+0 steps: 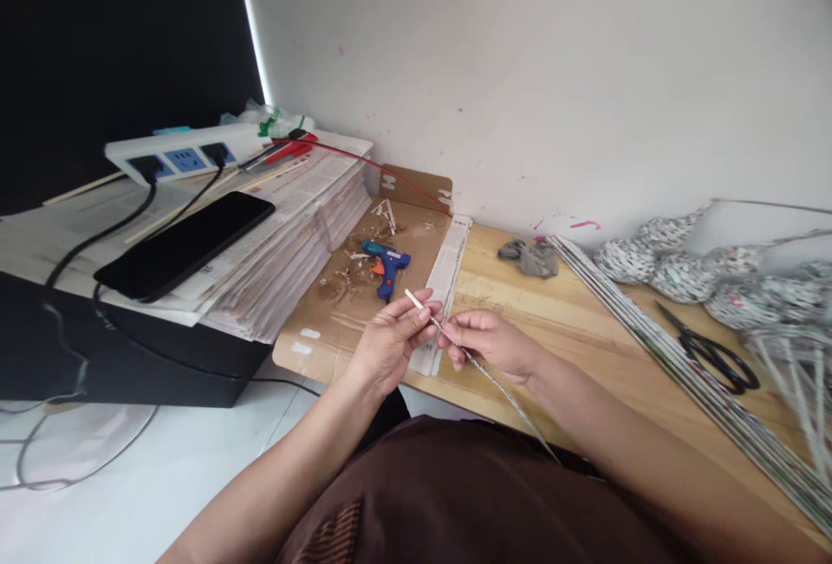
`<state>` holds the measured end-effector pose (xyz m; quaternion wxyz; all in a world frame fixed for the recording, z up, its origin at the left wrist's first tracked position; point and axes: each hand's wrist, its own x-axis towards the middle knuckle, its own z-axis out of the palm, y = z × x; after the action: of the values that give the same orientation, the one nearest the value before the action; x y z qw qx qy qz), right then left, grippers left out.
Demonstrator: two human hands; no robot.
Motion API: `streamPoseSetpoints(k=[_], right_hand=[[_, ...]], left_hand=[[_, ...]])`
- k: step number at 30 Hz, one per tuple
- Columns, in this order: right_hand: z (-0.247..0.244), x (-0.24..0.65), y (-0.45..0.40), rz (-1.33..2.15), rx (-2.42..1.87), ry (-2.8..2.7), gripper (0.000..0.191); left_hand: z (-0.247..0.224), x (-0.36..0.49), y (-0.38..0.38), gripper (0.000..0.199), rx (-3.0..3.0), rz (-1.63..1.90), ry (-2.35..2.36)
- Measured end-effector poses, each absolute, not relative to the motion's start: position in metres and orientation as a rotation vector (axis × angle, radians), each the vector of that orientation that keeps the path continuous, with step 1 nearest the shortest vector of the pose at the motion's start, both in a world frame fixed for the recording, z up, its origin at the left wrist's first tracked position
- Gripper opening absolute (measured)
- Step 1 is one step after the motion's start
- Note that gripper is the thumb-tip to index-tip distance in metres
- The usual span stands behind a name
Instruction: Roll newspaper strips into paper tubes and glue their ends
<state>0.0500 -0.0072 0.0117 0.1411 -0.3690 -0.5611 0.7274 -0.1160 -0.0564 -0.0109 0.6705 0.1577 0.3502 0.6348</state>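
Note:
A thin rolled newspaper stick with a white end passes through both hands, its long patterned tail slanting down to the right past the table edge. My left hand pinches it just below the white end, with thumb against fingers. Close beside it, my right hand grips the stick between thumb and fingertips. Whether the white end is a separate piece I cannot tell. Beyond my hands, a blue glue gun lies on a flattened cardboard sheet near scattered white scraps.
At left, stacked newspapers carry a black phone and a power strip with cables. On the wooden table lie a grey rag, long paper rods, black scissors and woven paper pieces near the wall.

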Motion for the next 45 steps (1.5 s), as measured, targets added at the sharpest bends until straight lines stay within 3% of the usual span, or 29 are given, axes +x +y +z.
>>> streamPoseSetpoints(k=[21, 31, 35, 38, 41, 45], right_hand=[[0.000, 0.024, -0.010, 2.404, -1.021, -1.349, 0.032], [0.009, 0.015, -0.010, 2.278, -1.081, -1.738, 0.041], [0.025, 0.016, -0.006, 2.052, -1.226, -2.112, 0.046], [0.035, 0.010, -0.004, 1.644, -1.267, -2.298, 0.046], [0.042, -0.006, -0.004, 1.259, -1.202, -2.310, 0.041], [0.045, -0.036, -0.005, 1.085, -1.117, -2.297, 0.034]], left_hand=[[-0.012, -0.133, -0.071, 0.030, 0.290, 1.560, 0.848], [-0.014, -0.151, -0.073, 0.025, 0.210, 1.573, 0.856], [-0.014, -0.157, -0.073, 0.023, 0.166, 1.607, 0.850], [-0.015, -0.160, -0.074, 0.023, 0.151, 1.632, 0.844], [-0.016, -0.160, -0.075, 0.025, 0.155, 1.656, 0.840], [-0.016, -0.161, -0.078, 0.027, 0.181, 1.679, 0.808]])
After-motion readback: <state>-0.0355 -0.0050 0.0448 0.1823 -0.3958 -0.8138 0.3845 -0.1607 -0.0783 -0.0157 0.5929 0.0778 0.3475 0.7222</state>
